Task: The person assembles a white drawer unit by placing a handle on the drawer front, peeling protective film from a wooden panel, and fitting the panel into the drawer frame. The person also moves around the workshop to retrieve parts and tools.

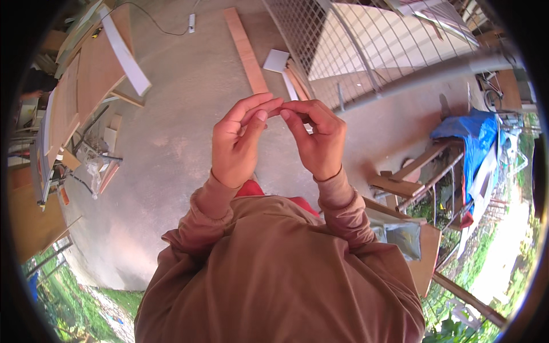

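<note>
Both hands are raised in front of my chest, fingertips meeting near the middle of the view. My left hand (238,142) is closed, its thumb laid against the bent fingers. My right hand (318,137) pinches thumb and index finger together, close against the left fingertips. Whatever lies between the fingers, if anything, is too small or hidden to make out. Beyond the hands, a long reddish wooden board (246,51) lies on the concrete floor (171,114), its near end passing behind my left fingers.
At left stands a workbench with large plywood sheets (94,74) and a white strip (124,51). A metal mesh gate (354,46) spans the upper right. A blue tarp (472,137) covers a wooden frame at right. A white panel (276,60) and a power strip (191,23) lie on the floor.
</note>
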Motion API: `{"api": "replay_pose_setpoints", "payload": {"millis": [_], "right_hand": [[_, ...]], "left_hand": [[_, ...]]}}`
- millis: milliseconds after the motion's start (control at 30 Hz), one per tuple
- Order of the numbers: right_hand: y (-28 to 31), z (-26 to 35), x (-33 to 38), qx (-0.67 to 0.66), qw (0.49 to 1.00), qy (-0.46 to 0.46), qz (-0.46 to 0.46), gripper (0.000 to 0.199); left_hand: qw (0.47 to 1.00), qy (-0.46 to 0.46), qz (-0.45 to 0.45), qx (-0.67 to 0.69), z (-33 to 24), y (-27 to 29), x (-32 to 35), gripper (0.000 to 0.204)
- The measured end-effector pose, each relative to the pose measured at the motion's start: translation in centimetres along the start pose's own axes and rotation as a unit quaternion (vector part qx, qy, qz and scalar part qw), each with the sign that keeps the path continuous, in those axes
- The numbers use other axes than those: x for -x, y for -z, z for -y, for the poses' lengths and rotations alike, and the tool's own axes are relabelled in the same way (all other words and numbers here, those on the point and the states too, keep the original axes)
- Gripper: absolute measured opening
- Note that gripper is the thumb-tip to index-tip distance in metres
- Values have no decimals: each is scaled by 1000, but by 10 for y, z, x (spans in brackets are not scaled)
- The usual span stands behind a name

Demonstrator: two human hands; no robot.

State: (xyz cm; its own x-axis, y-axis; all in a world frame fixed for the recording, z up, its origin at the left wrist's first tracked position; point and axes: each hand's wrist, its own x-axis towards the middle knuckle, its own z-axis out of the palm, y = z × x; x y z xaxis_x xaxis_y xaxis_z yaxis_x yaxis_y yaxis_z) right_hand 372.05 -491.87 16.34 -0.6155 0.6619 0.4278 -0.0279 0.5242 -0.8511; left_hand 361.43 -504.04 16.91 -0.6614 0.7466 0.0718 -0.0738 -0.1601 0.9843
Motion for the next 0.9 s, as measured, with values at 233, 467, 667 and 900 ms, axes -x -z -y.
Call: {"api": "replay_pose_setpoints", "payload": {"millis": [233,467,667,900], "right_hand": [[-90,-12,-86,49,996,76,18,14],[-141,-66,-187,62,993,70,74,15],[-191,-109,-302,7,993,77,92,15],[-269,-150,-453,-60,978,128,151,20]], "left_hand": [[979,-101,-77,-159,12,69,-76,25],[942,-127,-86,-298,17,106,-184,27],[926,-124,-96,-343,1,133,-306,27],[922,-117,-158,-333,-11,184,-445,25]]}}
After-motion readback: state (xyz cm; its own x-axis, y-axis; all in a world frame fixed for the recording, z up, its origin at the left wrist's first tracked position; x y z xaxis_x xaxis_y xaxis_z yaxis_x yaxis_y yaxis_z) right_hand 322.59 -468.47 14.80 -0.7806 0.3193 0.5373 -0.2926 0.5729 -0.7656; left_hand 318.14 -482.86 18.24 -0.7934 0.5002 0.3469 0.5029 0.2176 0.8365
